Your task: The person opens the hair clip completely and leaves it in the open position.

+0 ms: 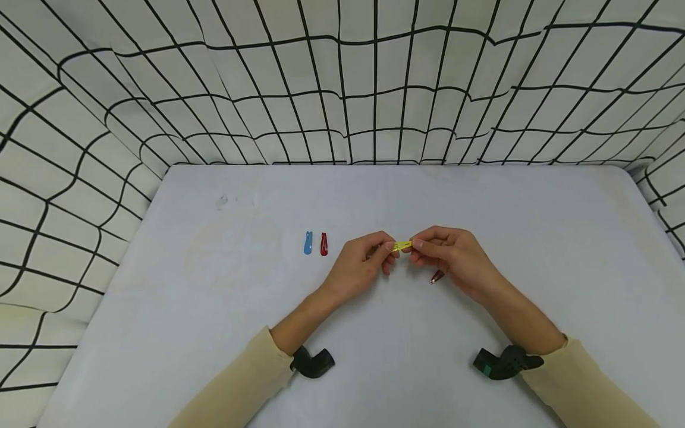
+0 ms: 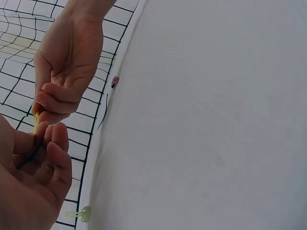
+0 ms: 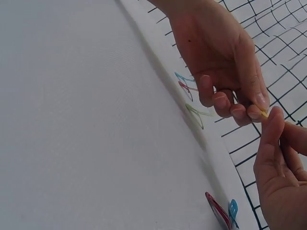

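Observation:
Between my two hands, above the white table, is a yellow snap hair clip (image 1: 402, 245). My left hand (image 1: 353, 267) pinches one end between thumb and fingertips, and my right hand (image 1: 465, 261) pinches the other. The right wrist view shows only a sliver of the yellow clip (image 3: 264, 114) among the fingertips. A dark red clip (image 1: 437, 276) lies on the table below my right hand, partly covered by it. A light green clip (image 2: 85, 214) shows in the left wrist view; the hands hide it in the head view.
Left of my left hand, a blue hair clip (image 1: 308, 242) and a red hair clip (image 1: 323, 244) lie side by side on the table (image 1: 225, 309). A white cloth with a black grid (image 1: 358, 107) rises behind the table's far edge and along both sides.

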The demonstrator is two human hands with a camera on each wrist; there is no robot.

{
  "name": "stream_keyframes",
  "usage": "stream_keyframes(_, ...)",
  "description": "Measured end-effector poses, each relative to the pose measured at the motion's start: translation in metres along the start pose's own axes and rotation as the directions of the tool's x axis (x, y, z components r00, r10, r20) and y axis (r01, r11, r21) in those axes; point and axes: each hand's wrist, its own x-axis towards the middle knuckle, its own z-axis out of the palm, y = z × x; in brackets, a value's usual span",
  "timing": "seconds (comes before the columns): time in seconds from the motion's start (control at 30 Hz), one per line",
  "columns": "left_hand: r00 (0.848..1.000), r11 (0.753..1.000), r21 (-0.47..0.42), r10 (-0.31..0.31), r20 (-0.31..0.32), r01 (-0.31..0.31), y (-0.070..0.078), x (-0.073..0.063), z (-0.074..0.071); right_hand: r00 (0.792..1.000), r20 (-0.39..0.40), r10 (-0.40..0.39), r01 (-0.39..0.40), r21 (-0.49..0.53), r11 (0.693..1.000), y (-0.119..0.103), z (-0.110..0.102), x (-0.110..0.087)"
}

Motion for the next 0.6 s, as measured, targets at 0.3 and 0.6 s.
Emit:
stream_keyframes(0.3,1.0,0.996,-0.091,-0.003,0.008,0.003,-0.0019,0.0001,0.0025,0.999,0.029,0.015,-0.016,0.031,0.999,0.0037,-0.0037,0.0)
stream_keyframes(0.6,1.0,0.991,-0.134,0.0,-0.004,-0.001,-0.0032,-0.0015,0.0031,0.999,0.036,-0.002,-0.001,0.069,0.998,0.0052,-0.0015,-0.0001)
